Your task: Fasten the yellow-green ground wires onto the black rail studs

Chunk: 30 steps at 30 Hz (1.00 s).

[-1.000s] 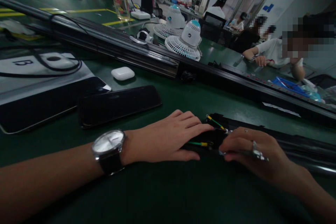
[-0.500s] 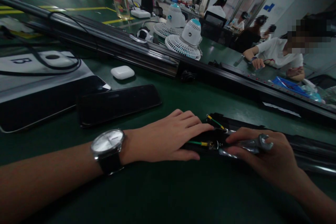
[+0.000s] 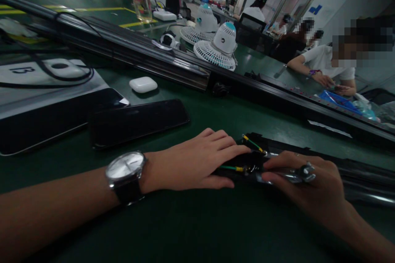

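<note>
My right hand is closed on a shiny metal wrench, whose near end reaches the dark bar on the green table. Short green wires with yellow ends lie by the wrench tip: one wire sticks up above it, another wire runs left toward my left hand. That hand lies palm down with fingers stretched over the left end of the bar, thumb apart, wearing a wristwatch. What lies under its fingers is hidden.
A black phone, a white case and a larger dark tablet-like device lie left. Long black rails cross the table behind my hands. Two white fans stand beyond, and a person sits back right.
The wrench in my right hand has turned slightly, and that hand has shifted a little left. My left hand has stayed in place. The person at the right has brought their hands together.
</note>
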Each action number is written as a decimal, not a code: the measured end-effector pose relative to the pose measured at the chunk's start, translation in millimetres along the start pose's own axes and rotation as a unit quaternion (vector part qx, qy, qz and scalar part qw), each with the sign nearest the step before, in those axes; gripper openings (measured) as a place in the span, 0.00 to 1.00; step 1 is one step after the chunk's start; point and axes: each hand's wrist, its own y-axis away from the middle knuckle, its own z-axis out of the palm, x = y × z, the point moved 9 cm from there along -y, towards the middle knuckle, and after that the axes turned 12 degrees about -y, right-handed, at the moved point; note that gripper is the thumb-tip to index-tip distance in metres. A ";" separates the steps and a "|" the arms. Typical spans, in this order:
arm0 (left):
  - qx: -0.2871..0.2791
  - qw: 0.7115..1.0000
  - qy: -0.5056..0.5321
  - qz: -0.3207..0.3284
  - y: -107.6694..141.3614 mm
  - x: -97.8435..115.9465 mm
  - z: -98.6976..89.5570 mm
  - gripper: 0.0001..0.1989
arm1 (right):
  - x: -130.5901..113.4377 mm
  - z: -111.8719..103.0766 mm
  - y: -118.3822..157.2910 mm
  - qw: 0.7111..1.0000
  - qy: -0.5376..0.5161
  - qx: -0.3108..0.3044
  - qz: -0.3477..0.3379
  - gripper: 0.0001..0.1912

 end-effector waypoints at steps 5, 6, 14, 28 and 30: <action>-0.014 1.000 0.002 0.000 0.5 -0.4 2.6 0.33 | -0.8 1.3 1.5 1.000 -0.007 -0.006 -0.009 0.08; -0.012 1.000 0.002 0.000 0.6 -0.5 2.2 0.33 | -0.8 1.6 1.8 1.000 -0.007 -0.007 -0.012 0.08; -0.011 1.000 -0.001 -0.001 0.5 -0.9 2.3 0.33 | 0.4 5.2 4.4 1.000 -0.014 -0.013 -0.021 0.05; -0.004 1.000 0.001 0.001 1.2 -0.7 2.8 0.32 | -5.3 3.6 4.5 0.991 -0.060 -0.088 -0.076 0.04; -0.007 1.000 0.002 0.000 1.4 -0.8 3.5 0.32 | 0.8 1.7 4.9 0.995 -0.059 -0.072 -0.043 0.04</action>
